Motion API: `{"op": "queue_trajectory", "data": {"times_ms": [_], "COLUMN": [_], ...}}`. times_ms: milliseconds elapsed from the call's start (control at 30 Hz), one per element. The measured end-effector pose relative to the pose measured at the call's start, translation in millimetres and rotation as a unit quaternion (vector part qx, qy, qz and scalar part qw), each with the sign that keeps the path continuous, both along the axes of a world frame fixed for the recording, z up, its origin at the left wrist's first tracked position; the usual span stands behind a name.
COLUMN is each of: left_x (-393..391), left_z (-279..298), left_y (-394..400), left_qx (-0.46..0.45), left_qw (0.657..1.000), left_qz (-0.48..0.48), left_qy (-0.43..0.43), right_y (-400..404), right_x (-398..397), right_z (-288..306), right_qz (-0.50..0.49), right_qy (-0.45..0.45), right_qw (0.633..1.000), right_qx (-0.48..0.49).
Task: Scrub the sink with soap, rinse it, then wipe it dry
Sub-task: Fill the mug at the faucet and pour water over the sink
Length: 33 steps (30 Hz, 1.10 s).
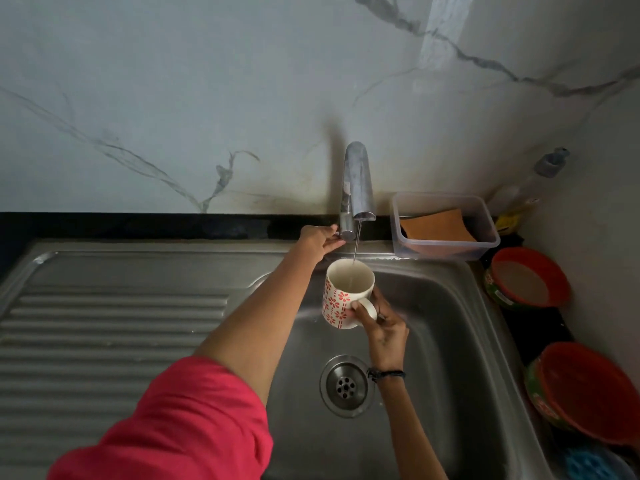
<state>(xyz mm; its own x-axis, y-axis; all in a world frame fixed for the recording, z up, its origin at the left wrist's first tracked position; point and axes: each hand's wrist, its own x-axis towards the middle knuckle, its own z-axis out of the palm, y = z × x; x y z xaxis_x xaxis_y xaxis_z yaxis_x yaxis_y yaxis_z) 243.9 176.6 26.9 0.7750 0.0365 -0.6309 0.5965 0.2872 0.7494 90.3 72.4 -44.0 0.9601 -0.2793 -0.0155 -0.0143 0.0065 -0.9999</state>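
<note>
A steel sink (446,341) with a round drain (347,385) fills the lower middle. Over its back edge stands a chrome tap (358,181), and a thin stream of water falls from the spout. My right hand (382,322) grips the handle of a white mug with red flowers (344,294), holding it upright under the stream above the basin. My left hand (320,237), on an arm in a pink sleeve, rests on the tap's lever at the base.
A ribbed steel drainboard (114,327) lies to the left. Right of the tap sits a clear plastic box (445,225) holding an orange sponge. A soap bottle (540,181) stands in the corner. Two red bowls (530,277) (585,393) line the right counter. A blue scrubber (585,464) lies at bottom right.
</note>
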Motion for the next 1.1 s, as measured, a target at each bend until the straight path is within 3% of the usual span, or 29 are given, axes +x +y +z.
{"op": "queue_trajectory", "data": {"times_ms": [767,1100], "left_x": [1.3,-2.8], "left_z": [4.3,11.4], "left_y": [-11.2,-11.1], "left_qx": [0.002,0.015], "left_qw": [0.998,0.997], "left_qz": [0.054,0.074], "left_qy": [0.024,0.025], "right_y": [4.7,-4.0], "right_x": [8.8,20.0], "right_z": [-19.6,-17.7], "right_qz": [-0.042,-0.007], "right_qy": [-0.009,-0.054], "right_qw": [0.998,0.997], "right_qx": [0.049,-0.047]}}
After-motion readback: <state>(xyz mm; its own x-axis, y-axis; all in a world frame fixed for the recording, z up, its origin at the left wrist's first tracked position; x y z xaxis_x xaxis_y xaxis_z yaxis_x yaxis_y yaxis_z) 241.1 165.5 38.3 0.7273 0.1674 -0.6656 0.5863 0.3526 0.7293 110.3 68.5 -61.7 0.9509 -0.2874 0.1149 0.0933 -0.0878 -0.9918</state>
